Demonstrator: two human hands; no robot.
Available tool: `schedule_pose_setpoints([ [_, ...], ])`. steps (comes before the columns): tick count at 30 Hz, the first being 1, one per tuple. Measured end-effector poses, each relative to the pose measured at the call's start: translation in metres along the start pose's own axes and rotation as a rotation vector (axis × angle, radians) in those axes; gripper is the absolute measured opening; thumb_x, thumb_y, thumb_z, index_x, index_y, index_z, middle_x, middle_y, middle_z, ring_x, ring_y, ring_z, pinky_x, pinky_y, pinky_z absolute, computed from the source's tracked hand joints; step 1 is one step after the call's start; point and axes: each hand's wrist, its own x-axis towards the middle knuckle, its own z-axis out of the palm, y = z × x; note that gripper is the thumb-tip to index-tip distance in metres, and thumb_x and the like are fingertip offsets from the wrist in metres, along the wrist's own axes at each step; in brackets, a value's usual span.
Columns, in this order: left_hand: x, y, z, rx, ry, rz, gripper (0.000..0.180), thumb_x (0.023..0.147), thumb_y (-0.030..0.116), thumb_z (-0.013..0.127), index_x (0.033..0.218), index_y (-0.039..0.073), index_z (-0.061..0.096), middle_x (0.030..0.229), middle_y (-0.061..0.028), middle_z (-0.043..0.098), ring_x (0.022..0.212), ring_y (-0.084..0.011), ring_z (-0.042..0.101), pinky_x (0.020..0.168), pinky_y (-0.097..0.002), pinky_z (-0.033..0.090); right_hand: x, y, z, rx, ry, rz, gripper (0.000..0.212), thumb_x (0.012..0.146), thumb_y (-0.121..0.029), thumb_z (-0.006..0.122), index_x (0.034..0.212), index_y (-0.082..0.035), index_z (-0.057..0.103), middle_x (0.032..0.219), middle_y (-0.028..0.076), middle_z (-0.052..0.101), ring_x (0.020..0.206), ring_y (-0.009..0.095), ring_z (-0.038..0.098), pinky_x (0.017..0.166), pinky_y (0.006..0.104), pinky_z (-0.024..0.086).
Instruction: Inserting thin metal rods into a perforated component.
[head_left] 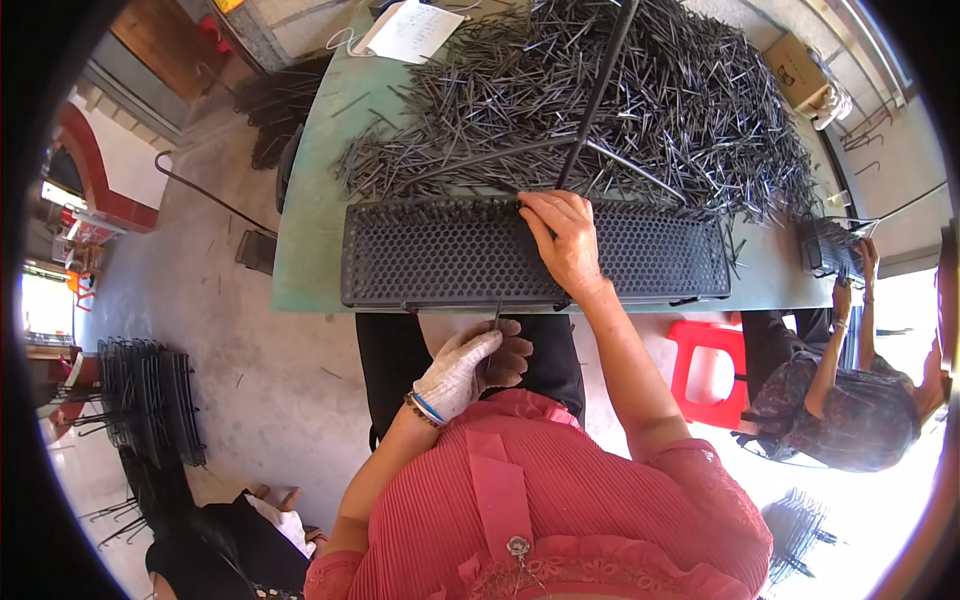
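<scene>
A long black perforated rack point(440, 262) lies along the front edge of the green table, its face covered in rows of round holes. Along its far side runs a dense row of short black rods. My right hand point(565, 240), bare, rests over this far row near the middle, fingertips pinched together; what they hold is too small to tell. Below the front edge, over my lap, my left hand point(465, 368) wears a white and brown work glove. Its fingers are closed around a thin dark rod point(498, 316) that points up toward the rack.
A large heap of loose black rods point(620, 110) covers the table point(310, 240) behind the rack, with a slanting metal bar frame point(600, 90) before it. White paper point(410, 32) lies far left. A co-worker point(840, 410) handles a similar rack at right, near a red stool point(705, 370).
</scene>
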Motion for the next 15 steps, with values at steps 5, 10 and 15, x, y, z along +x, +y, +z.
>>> schedule_pose_setpoints([
  [5, -0.007, -0.001, -0.001, -0.051, 0.017, 0.046, 0.029, 0.101, 0.019, 0.045, 0.123, 0.0, 0.051, 0.108, -0.0153, 0.065, 0.085, -0.022, 0.067, 0.074, -0.0325, 0.056, 0.004, -0.013, -0.01, 0.118, 0.053, 0.101, 0.023, 0.082, -0.007, 0.071, 0.105, -0.003, 0.069, 0.098, 0.01, 0.069, 0.092, 0.029, 0.062, 0.081, 0.0363, 0.048],
  [10, -0.019, 0.011, 0.005, 0.056, 0.03, 0.199, 0.036, 0.1, 0.026, 0.049, 0.125, 0.0, 0.05, 0.108, -0.0144, 0.065, 0.085, -0.02, 0.067, 0.072, -0.0317, 0.057, -0.011, -0.059, -0.019, 0.682, -0.518, 0.43, 0.032, 0.091, -0.021, 0.068, 0.115, 0.0, 0.065, 0.103, 0.01, 0.07, 0.093, 0.014, 0.064, 0.079, 0.0287, 0.05],
  [15, -0.034, 0.011, -0.003, 0.058, 0.063, 0.272, 0.036, 0.101, 0.029, 0.048, 0.123, 0.001, 0.053, 0.105, -0.0118, 0.066, 0.085, -0.0188, 0.065, 0.073, -0.0315, 0.055, -0.013, -0.081, -0.001, 0.82, -0.72, 0.528, 0.022, 0.092, -0.015, 0.067, 0.105, 0.003, 0.067, 0.088, 0.005, 0.07, 0.081, 0.01, 0.064, 0.073, 0.0238, 0.052],
])
